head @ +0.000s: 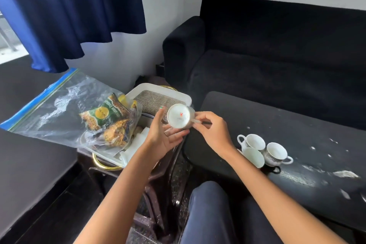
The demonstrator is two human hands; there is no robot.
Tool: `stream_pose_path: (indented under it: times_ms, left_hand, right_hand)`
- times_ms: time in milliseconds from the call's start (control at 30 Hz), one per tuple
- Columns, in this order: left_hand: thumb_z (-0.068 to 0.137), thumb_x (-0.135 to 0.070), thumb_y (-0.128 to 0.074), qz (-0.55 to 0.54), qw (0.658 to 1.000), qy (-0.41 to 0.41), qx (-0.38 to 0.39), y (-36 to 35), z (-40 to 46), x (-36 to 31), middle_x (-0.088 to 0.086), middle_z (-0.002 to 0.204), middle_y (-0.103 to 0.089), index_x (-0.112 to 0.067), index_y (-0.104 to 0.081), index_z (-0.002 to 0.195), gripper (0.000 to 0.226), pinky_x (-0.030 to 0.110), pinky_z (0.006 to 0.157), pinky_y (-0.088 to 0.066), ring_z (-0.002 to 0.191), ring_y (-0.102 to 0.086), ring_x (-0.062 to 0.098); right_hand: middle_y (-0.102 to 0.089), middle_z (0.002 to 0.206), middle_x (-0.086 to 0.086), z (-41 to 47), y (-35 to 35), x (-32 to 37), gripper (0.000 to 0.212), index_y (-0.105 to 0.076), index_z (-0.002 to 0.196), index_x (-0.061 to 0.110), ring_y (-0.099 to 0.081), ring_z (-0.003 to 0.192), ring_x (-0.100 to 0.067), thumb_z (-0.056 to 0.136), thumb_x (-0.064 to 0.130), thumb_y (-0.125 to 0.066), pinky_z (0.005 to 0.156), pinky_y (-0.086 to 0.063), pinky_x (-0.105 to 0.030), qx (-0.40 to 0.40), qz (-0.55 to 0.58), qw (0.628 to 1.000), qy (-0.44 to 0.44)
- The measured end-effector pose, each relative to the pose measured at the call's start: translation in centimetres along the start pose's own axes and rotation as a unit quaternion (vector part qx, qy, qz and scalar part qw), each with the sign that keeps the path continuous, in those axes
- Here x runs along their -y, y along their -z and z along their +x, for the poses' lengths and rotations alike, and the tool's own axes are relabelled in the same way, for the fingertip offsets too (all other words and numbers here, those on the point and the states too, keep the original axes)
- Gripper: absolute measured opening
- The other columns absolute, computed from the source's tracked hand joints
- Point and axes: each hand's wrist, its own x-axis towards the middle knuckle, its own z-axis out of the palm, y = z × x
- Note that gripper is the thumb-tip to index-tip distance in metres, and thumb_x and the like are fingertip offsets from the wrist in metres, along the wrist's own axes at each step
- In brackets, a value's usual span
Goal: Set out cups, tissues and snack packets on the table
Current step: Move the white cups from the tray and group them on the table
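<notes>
Just then the right hand (210, 127) pinched the teacup (179, 116) by its handle beyond the table's (297, 125) left edge, left hand (164, 134) open beneath; a slipping pinch could drop it.

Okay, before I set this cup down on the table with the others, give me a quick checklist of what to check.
1. Grip: right hand pinches the handle of the cup; ok.
2. Support: left hand open beside the cup; ok.
3. Cup tipped on its side, needs turning upright; not ok.
4. Free spot on the table beside the three cups; ok.
5. Cup inside clean; cannot tell.
</notes>
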Motion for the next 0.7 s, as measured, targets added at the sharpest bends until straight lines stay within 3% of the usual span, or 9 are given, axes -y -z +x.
stream_pose_path:
  times_ms: [100, 200, 267, 333, 400, 467, 533, 633, 700]
  left_hand:
    - [0.089, -0.059, -0.045, 0.037, 0.999, -0.001, 0.015, -0.1, -0.2, 0.3, 0.011, 0.088, -0.068, -0.007, -0.052, 0.123, 0.063, 0.030, 0.073, -0.048, 0.059, -0.071, 0.020]
    - [0.089, -0.047, -0.052, 0.071, 0.997, -0.014, 0.022, -0.6, -0.1, 0.9, 0.008, 0.082, -0.071, -0.012, -0.051, 0.127, 0.052, 0.032, 0.080, -0.047, 0.067, -0.071, 0.022]
    - [0.085, -0.038, -0.058, 0.061, 0.997, -0.019, 0.035, -0.9, -0.2, 0.9, 0.012, 0.094, -0.068, -0.013, -0.050, 0.128, 0.051, 0.035, 0.088, -0.047, 0.081, -0.069, 0.027]
    - [0.073, -0.032, -0.067, 0.052, 0.998, -0.032, 0.035, -1.1, -0.2, 1.0, 0.010, 0.099, -0.062, -0.013, -0.051, 0.126, 0.059, 0.037, 0.091, -0.046, 0.088, -0.063, 0.029]
    - [0.062, -0.028, -0.066, 0.064, 0.996, -0.044, 0.044, -1.3, -0.2, 1.3, 0.007, 0.092, -0.059, -0.013, -0.056, 0.115, 0.056, 0.036, 0.089, -0.045, 0.085, -0.059, 0.025]
    - [0.066, -0.022, -0.063, 0.088, 0.993, -0.044, 0.071, -1.4, -0.4, 1.5, 0.007, 0.084, -0.063, -0.012, -0.060, 0.104, 0.040, 0.033, 0.085, -0.044, 0.077, -0.061, 0.020]
    - [0.068, -0.018, -0.061, 0.128, 0.986, -0.044, 0.102, -1.6, -0.8, 1.5, 0.009, 0.082, -0.068, -0.008, -0.061, 0.105, 0.039, 0.031, 0.084, -0.041, 0.075, -0.065, 0.019]
    - [0.063, -0.025, -0.064, 0.183, 0.972, -0.060, 0.137, -2.1, -1.1, 1.8, 0.013, 0.101, -0.065, -0.006, -0.058, 0.122, 0.063, 0.033, 0.093, -0.036, 0.095, -0.058, 0.021]
    - [0.073, -0.031, -0.063, 0.234, 0.954, -0.095, 0.160, -2.5, -1.3, 1.9, 0.004, 0.104, -0.070, -0.019, -0.066, 0.115, 0.043, 0.029, 0.090, -0.042, 0.096, -0.062, 0.015]
  right_hand:
    - [-0.064, 0.110, 0.008, -0.8, 0.9, 0.1, 0.009, -0.068, 0.084, 0.008, -0.062, 0.103, -0.013, 0.078, 0.001, -0.071, 0.094, -0.051, -0.038, 0.030, -0.013, 0.999, 0.018]
    - [-0.059, 0.112, 0.013, -1.3, 1.4, 0.0, 0.015, -0.068, 0.084, 0.015, -0.060, 0.107, -0.010, 0.077, 0.003, -0.073, 0.092, -0.051, -0.031, 0.027, -0.013, 0.999, 0.024]
    - [-0.055, 0.116, 0.015, -1.7, 1.7, -0.2, 0.033, -0.062, 0.097, 0.028, -0.061, 0.107, -0.010, 0.076, 0.005, -0.073, 0.089, -0.052, -0.025, 0.018, 0.031, 0.999, -0.029]
    - [-0.053, 0.121, 0.007, -1.9, 2.1, -0.2, 0.053, -0.049, 0.118, 0.032, -0.063, 0.105, -0.016, 0.078, 0.005, -0.070, 0.090, -0.053, -0.033, 0.019, 0.166, 0.975, -0.148]
    - [-0.059, 0.115, -0.006, -2.0, 2.6, -0.4, 0.048, -0.046, 0.127, 0.023, -0.065, 0.100, -0.024, 0.084, 0.008, -0.063, 0.088, -0.055, -0.042, 0.045, 0.317, 0.915, -0.247]
    - [-0.066, 0.103, -0.011, -2.1, 3.0, -0.2, 0.035, -0.057, 0.120, 0.014, -0.066, 0.092, -0.025, 0.086, 0.021, -0.060, 0.088, -0.055, -0.044, 0.095, 0.372, 0.878, -0.285]
    - [-0.069, 0.093, -0.010, -2.3, 3.3, -0.4, 0.038, -0.065, 0.114, 0.011, -0.066, 0.089, -0.023, 0.082, 0.032, -0.063, 0.090, -0.053, -0.044, 0.124, 0.363, 0.878, -0.285]
    - [-0.069, 0.096, -0.012, -2.5, 3.6, -0.8, 0.038, -0.066, 0.113, 0.007, -0.066, 0.093, -0.025, 0.084, 0.031, -0.064, 0.092, -0.053, -0.045, 0.128, 0.363, 0.884, -0.264]
    - [-0.070, 0.097, -0.011, -2.8, 4.0, -0.9, 0.031, -0.068, 0.108, 0.008, -0.067, 0.094, -0.024, 0.083, 0.026, -0.065, 0.087, -0.056, -0.043, 0.129, 0.387, 0.878, -0.250]
